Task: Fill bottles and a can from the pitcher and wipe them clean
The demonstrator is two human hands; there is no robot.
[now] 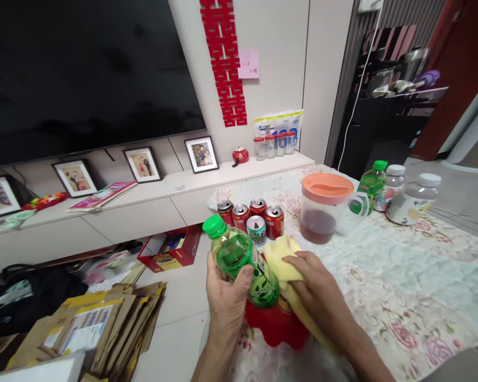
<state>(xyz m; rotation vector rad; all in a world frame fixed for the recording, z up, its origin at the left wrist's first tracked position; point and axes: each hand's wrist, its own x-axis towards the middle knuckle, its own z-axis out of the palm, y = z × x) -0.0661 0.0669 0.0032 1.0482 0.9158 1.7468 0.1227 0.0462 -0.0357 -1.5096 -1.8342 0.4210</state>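
Green bottle [240,253] in left hand [225,293]

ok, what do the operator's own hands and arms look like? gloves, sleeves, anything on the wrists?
Left hand and right hand are both ungloved. Left forearm and right forearm are bare to the picture's edge, no sleeves in view. No watch, bracelet, cable or marking shows. Rings: can't rule out, hands partly hidden.
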